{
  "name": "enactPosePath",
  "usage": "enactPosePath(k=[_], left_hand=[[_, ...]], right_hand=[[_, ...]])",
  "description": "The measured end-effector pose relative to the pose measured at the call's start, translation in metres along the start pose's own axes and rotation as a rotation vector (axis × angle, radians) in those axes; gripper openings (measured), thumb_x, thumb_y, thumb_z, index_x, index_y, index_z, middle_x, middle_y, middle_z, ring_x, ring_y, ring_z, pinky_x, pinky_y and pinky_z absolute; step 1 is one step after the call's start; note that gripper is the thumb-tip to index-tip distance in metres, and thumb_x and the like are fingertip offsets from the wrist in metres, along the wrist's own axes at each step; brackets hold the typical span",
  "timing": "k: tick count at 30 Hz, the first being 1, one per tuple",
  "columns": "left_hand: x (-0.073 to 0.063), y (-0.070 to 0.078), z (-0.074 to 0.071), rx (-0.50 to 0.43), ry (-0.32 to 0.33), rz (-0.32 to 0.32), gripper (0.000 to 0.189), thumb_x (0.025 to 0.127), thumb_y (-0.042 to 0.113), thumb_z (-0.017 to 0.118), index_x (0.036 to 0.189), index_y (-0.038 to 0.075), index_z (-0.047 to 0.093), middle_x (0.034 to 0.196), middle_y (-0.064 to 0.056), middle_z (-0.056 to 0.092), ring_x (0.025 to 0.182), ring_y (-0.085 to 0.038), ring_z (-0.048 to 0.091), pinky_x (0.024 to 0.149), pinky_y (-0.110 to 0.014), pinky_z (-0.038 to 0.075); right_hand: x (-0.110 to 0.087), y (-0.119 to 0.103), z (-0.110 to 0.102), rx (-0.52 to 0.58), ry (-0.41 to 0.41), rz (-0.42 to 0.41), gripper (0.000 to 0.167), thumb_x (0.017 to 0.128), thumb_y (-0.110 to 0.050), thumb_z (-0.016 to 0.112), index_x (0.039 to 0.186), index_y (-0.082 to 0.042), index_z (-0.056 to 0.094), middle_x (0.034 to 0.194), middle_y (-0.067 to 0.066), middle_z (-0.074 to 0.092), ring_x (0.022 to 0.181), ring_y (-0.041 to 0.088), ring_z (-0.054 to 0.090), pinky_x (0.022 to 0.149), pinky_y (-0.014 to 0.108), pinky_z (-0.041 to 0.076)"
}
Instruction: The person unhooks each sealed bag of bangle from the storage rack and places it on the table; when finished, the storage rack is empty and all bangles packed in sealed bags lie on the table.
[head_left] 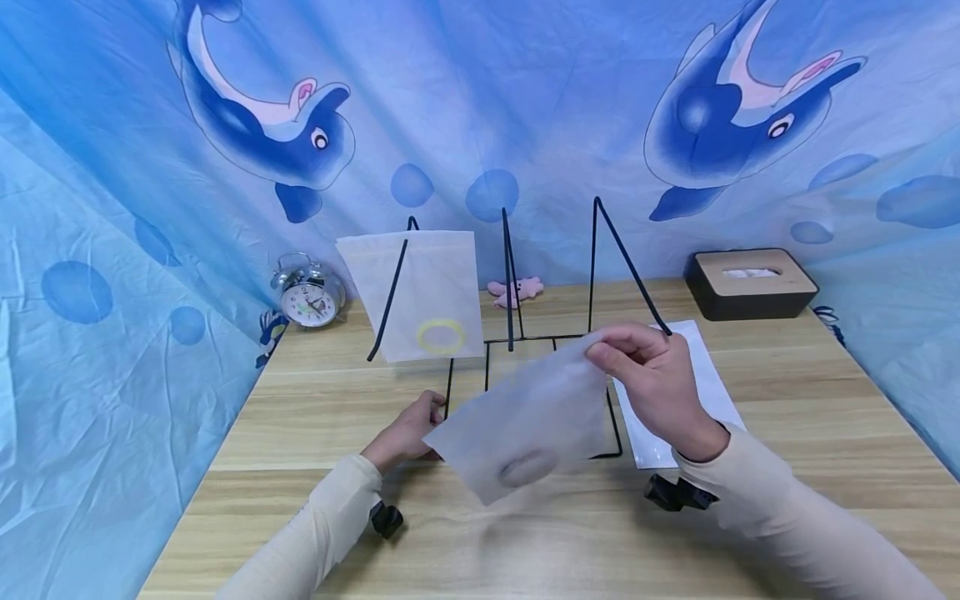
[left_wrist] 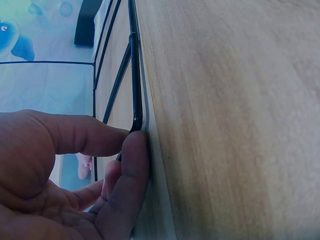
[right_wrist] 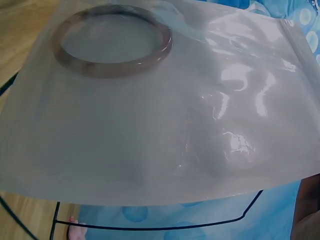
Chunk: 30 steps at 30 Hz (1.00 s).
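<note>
Pinching a frosted bag point(head_left: 551, 400) with a ring point(right_wrist: 112, 69) showing through, the right hand point(head_left: 663, 387) hovers; the left hand point(head_left: 408, 427) grips a black wire rack point(left_wrist: 136, 90) by its corner.

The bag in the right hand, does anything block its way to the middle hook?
Nothing visible blocks the bag from the middle hook on the rack. The tip of the right hook overlaps the right hand in the head view; I can't tell whether they touch.

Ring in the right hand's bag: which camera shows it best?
Right wrist: the ring shows large there, its full outline readable through the translucent bag. Head shows it small and hazy near the bag's lower edge; left wrist doesn't show it.
</note>
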<state>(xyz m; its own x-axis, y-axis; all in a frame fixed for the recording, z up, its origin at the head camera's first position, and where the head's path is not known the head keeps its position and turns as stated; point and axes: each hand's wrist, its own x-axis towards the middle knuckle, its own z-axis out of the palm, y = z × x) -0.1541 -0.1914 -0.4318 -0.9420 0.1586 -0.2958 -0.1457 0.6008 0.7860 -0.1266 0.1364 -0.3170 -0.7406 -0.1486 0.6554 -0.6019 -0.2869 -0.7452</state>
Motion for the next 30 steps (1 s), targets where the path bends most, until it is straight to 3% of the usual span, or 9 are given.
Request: enactPosePath(k=[6, 10, 18, 23, 30], left_hand=[[0.003, 0.002, 0.000, -0.034, -0.009, -0.073, 0.058, 0.084, -0.016, 0.059, 0.138, -0.004, 0.042, 0.100, -0.013, 0.048, 0.079, -0.024, 0.055, 0.055, -0.034, 0.058], [0.004, 0.004, 0.000, -0.030, -0.007, -0.099, 0.065, 0.080, -0.013, 0.067, 0.139, -0.002, 0.042, 0.100, -0.011, 0.048, 0.078, -0.023, 0.056, 0.055, -0.032, 0.057], [0.003, 0.004, 0.001, -0.016, 0.001, -0.086, 0.067, 0.078, -0.013, 0.067, 0.139, -0.003, 0.042, 0.100, -0.012, 0.049, 0.078, -0.024, 0.057, 0.055, -0.032, 0.058], [0.003, 0.005, 0.001, -0.011, -0.005, -0.088, 0.066, 0.079, -0.012, 0.067, 0.139, -0.003, 0.043, 0.101, -0.012, 0.049, 0.079, -0.024, 0.057, 0.055, -0.033, 0.058], [0.004, 0.004, 0.002, -0.011, 0.000, -0.095, 0.066, 0.079, -0.012, 0.067, 0.139, -0.003, 0.043, 0.101, -0.012, 0.050, 0.078, -0.024, 0.058, 0.055, -0.033, 0.058]], right_hand=[[-0.010, -0.001, -0.010, -0.009, 0.040, 0.024, 0.022, 0.092, 0.013, 0.063, 0.103, -0.001, 0.076, 0.093, 0.006, 0.075, 0.083, 0.011, 0.068, 0.073, 0.020, 0.057], [-0.017, -0.002, -0.018, -0.028, 0.059, 0.053, 0.022, 0.092, 0.016, 0.061, 0.103, 0.002, 0.075, 0.094, 0.007, 0.075, 0.084, 0.013, 0.068, 0.075, 0.021, 0.058], [-0.032, -0.003, -0.037, -0.064, 0.075, 0.062, 0.023, 0.092, 0.020, 0.056, 0.104, 0.008, 0.072, 0.093, 0.008, 0.074, 0.082, 0.014, 0.067, 0.074, 0.020, 0.056], [-0.041, -0.008, -0.049, -0.128, 0.134, 0.088, 0.026, 0.092, 0.022, 0.054, 0.105, 0.008, 0.072, 0.094, 0.008, 0.075, 0.082, 0.014, 0.068, 0.075, 0.019, 0.056], [-0.051, -0.018, -0.066, -0.124, 0.190, 0.109, 0.024, 0.092, 0.022, 0.054, 0.106, 0.012, 0.070, 0.097, 0.010, 0.075, 0.084, 0.015, 0.068, 0.076, 0.019, 0.057]])
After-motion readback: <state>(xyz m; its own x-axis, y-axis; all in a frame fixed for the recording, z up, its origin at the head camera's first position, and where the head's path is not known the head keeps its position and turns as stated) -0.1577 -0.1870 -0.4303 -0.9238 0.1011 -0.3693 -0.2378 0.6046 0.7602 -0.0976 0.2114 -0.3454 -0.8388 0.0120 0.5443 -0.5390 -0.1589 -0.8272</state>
